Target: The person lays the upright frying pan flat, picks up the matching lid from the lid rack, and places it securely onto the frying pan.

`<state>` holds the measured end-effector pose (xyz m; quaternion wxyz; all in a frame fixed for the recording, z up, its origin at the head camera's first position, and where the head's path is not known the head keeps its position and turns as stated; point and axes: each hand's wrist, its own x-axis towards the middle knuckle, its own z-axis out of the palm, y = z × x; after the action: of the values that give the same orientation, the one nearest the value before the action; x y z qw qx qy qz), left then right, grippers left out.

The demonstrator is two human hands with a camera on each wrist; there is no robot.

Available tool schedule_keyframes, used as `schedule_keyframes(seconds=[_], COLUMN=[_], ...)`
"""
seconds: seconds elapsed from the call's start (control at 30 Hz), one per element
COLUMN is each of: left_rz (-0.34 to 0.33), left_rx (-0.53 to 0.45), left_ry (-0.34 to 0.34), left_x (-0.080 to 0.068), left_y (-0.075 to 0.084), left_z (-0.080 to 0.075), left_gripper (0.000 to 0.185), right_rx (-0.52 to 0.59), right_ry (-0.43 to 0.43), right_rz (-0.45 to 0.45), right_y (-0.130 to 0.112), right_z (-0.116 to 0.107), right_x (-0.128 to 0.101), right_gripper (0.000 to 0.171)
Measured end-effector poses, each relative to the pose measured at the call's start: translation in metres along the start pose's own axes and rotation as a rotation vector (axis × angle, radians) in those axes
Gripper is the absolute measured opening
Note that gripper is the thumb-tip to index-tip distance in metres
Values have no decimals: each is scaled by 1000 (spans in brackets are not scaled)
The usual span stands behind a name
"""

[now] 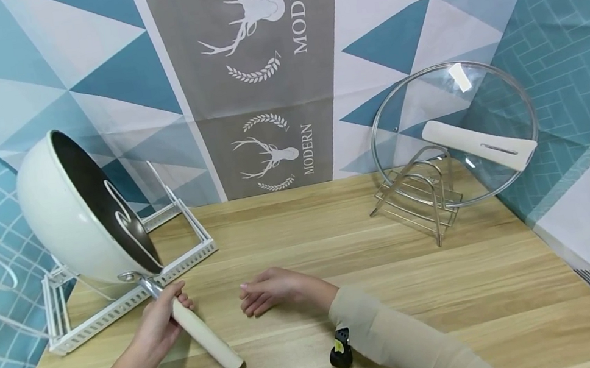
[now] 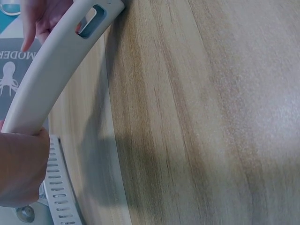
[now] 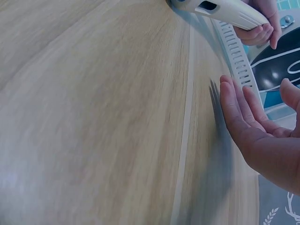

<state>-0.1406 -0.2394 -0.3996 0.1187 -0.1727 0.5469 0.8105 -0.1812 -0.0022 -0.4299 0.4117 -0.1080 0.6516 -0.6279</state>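
A white wok (image 1: pixel 75 217) with a dark inside stands tilted on its side in a white rack (image 1: pixel 132 299) at the left. My left hand (image 1: pixel 163 323) grips its cream handle (image 1: pixel 208 336) near the wok end; in the left wrist view the fingers wrap round the handle (image 2: pixel 51 70). The handle's free end points toward the front of the table. My right hand (image 1: pixel 272 291) holds nothing and hovers over the table to the right of the handle. In the right wrist view its fingers (image 3: pixel 239 108) are extended and slightly bent, apart from wok and rack.
A glass lid (image 1: pixel 402 109) with a white handle (image 1: pixel 480 143) stands upright in a metal wire stand (image 1: pixel 428 192) at the back right. A wooden table (image 1: pixel 289 227) lies under everything. Patterned cloth (image 1: pixel 261 90) hangs behind. A black strap (image 1: pixel 340 350) is by the right sleeve.
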Motion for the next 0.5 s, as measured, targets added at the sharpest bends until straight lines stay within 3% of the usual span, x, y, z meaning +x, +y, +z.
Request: schedule_keyframes(seconds=[0.5], left_rz=[0], left_rx=[1], left_ry=[0], left_x=[1], left_y=[0], left_z=[-1], left_gripper=[16], right_rx=[7], right_ry=[3], right_rz=[8], right_y=[-3], right_z=[10], right_x=[8], right_gripper=[43])
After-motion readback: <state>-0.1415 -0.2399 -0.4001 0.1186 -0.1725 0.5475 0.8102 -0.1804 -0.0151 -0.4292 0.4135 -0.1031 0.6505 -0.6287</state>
